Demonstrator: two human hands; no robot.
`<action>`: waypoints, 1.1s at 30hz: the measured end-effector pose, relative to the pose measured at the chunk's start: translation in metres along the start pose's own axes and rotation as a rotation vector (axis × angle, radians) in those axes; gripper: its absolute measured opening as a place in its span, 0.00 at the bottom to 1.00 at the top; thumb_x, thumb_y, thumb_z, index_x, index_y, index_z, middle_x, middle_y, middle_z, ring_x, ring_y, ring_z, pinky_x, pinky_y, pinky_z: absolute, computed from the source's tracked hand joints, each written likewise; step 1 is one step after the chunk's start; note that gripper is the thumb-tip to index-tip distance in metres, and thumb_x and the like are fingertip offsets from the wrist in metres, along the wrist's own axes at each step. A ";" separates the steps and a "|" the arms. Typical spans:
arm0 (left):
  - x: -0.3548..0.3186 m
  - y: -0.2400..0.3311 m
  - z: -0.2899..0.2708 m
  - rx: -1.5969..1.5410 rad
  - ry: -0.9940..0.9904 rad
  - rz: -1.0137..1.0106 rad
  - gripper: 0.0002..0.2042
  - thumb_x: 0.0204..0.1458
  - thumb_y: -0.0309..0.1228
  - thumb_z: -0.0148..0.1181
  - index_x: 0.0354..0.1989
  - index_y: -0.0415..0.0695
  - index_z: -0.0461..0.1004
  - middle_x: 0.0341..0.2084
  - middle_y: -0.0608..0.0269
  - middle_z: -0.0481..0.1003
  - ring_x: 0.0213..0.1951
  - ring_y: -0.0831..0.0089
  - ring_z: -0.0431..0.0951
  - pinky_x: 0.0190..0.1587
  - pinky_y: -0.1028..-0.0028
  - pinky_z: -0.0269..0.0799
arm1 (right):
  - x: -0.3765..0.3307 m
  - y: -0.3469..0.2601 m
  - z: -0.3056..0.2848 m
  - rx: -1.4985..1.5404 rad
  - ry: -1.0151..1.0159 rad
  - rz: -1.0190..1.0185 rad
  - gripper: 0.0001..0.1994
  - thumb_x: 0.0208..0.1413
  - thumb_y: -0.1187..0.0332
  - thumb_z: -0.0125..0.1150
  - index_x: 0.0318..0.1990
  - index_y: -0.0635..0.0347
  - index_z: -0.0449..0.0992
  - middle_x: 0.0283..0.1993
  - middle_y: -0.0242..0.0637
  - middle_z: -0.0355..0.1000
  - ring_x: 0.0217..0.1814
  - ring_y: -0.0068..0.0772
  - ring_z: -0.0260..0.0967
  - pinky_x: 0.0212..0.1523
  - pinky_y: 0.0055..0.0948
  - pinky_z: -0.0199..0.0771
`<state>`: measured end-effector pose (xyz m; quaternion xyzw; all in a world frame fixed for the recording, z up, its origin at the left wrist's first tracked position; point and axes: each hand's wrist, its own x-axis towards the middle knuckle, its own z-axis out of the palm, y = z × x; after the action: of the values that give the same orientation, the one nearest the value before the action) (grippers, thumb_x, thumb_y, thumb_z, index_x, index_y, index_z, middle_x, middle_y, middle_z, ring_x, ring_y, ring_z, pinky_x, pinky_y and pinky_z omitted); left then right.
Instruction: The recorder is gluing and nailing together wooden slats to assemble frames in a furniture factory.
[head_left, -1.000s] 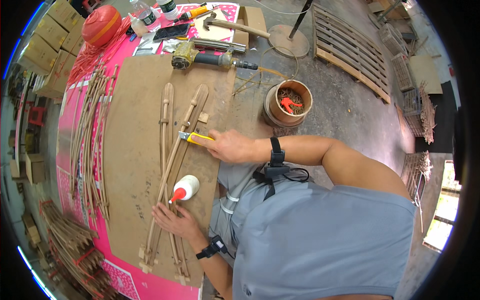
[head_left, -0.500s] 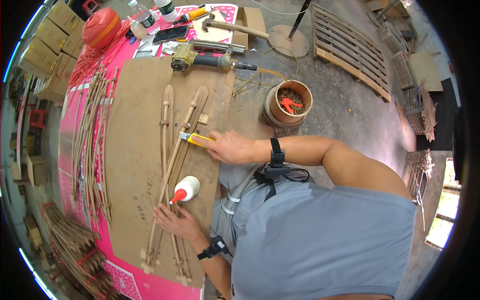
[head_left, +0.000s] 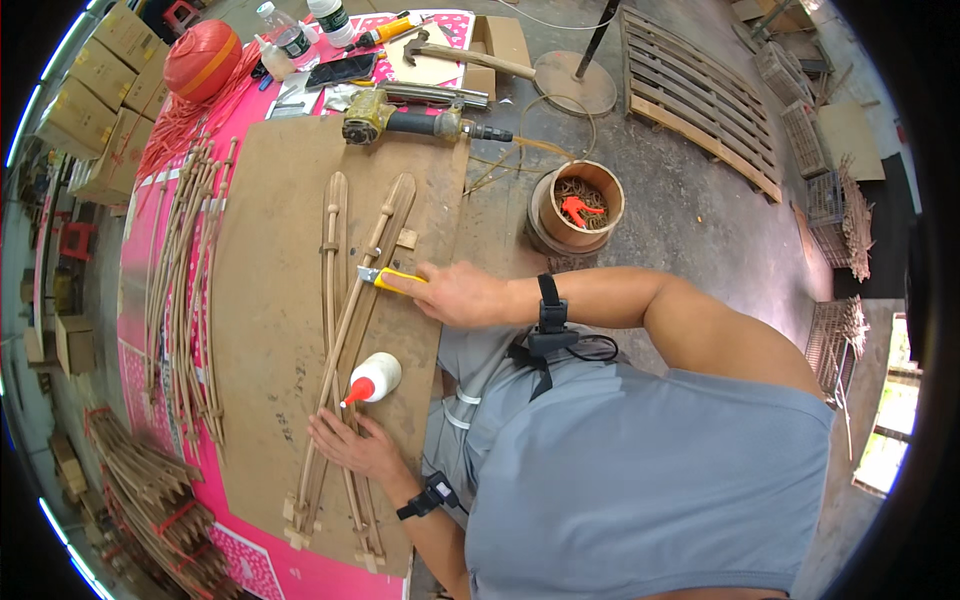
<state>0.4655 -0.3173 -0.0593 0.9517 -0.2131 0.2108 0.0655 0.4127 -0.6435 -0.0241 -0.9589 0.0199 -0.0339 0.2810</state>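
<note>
My right hand (head_left: 462,296) grips a yellow-handled utility knife (head_left: 400,281). Its metal front end rests on or just over a thin wooden rod (head_left: 342,345) with small knobs. Beneath that rod lies a flat wooden slat (head_left: 393,218) with a rounded tip; both slant across the brown board. My left hand (head_left: 362,450) lies over the lower part of these pieces, fingers stretched and apart. Just above it a white glue bottle (head_left: 381,374) with a red nozzle lies tipped toward the rod. A second slat with a rod (head_left: 331,230) lies alongside to the left.
Knobbed rods (head_left: 190,280) lie bunched on the pink table cover at left. Beyond the brown board (head_left: 265,250) are a yellow air tool (head_left: 370,118), a hammer (head_left: 470,56), bottles and red twine (head_left: 203,60). A round tub (head_left: 613,215) with small brown pieces stands at right.
The knife's front end has shifted very slightly to the left along with my right hand. My left hand stays almost in place.
</note>
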 end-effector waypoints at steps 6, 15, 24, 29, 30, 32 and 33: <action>-0.001 0.000 0.001 -0.005 0.001 -0.016 0.29 0.62 0.34 0.60 0.72 0.44 0.65 0.70 0.51 0.65 0.72 0.49 0.62 0.73 0.48 0.57 | -0.009 0.002 -0.003 0.027 0.018 0.009 0.33 0.64 0.65 0.57 0.76 0.44 0.55 0.44 0.49 0.68 0.31 0.52 0.75 0.32 0.48 0.78; 0.000 0.001 0.003 -0.019 0.025 -0.007 0.29 0.62 0.34 0.61 0.72 0.45 0.65 0.70 0.53 0.65 0.72 0.50 0.62 0.72 0.49 0.57 | -0.010 0.001 0.020 0.056 0.121 0.026 0.32 0.64 0.66 0.57 0.75 0.50 0.56 0.45 0.49 0.68 0.40 0.54 0.75 0.37 0.49 0.78; 0.002 0.005 0.001 -0.036 0.020 -0.057 0.28 0.62 0.34 0.59 0.71 0.44 0.66 0.70 0.51 0.64 0.71 0.49 0.63 0.72 0.48 0.58 | 0.029 0.037 -0.064 0.578 -0.026 0.206 0.22 0.66 0.64 0.56 0.65 0.58 0.67 0.48 0.42 0.79 0.33 0.31 0.76 0.30 0.29 0.73; 0.002 0.002 -0.002 -0.062 0.004 -0.064 0.30 0.59 0.32 0.61 0.72 0.46 0.64 0.70 0.52 0.64 0.71 0.49 0.62 0.72 0.49 0.57 | 0.074 0.055 -0.132 0.896 -0.340 0.348 0.21 0.64 0.65 0.60 0.62 0.64 0.74 0.41 0.29 0.76 0.29 0.15 0.71 0.23 0.17 0.64; 0.001 0.003 -0.002 -0.066 0.007 -0.090 0.30 0.59 0.32 0.61 0.72 0.46 0.64 0.70 0.52 0.64 0.71 0.49 0.62 0.72 0.49 0.57 | 0.079 0.058 -0.138 0.910 -0.372 0.314 0.20 0.64 0.65 0.60 0.61 0.64 0.75 0.42 0.29 0.76 0.29 0.15 0.71 0.23 0.17 0.64; -0.001 0.004 -0.005 -0.089 0.016 -0.070 0.30 0.59 0.31 0.61 0.72 0.45 0.64 0.70 0.52 0.64 0.72 0.50 0.62 0.73 0.49 0.57 | 0.089 0.053 -0.146 0.908 -0.419 0.280 0.19 0.65 0.65 0.60 0.59 0.64 0.75 0.42 0.30 0.76 0.29 0.15 0.71 0.23 0.17 0.65; -0.002 0.003 -0.004 -0.091 0.016 -0.085 0.30 0.59 0.31 0.61 0.72 0.45 0.64 0.70 0.52 0.64 0.72 0.50 0.62 0.73 0.49 0.57 | 0.093 0.051 -0.145 0.891 -0.378 0.232 0.17 0.65 0.65 0.60 0.57 0.64 0.76 0.43 0.31 0.77 0.29 0.15 0.71 0.23 0.17 0.66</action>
<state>0.4614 -0.3191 -0.0567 0.9543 -0.1812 0.2054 0.1192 0.4933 -0.7697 0.0752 -0.7266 0.0588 0.1667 0.6640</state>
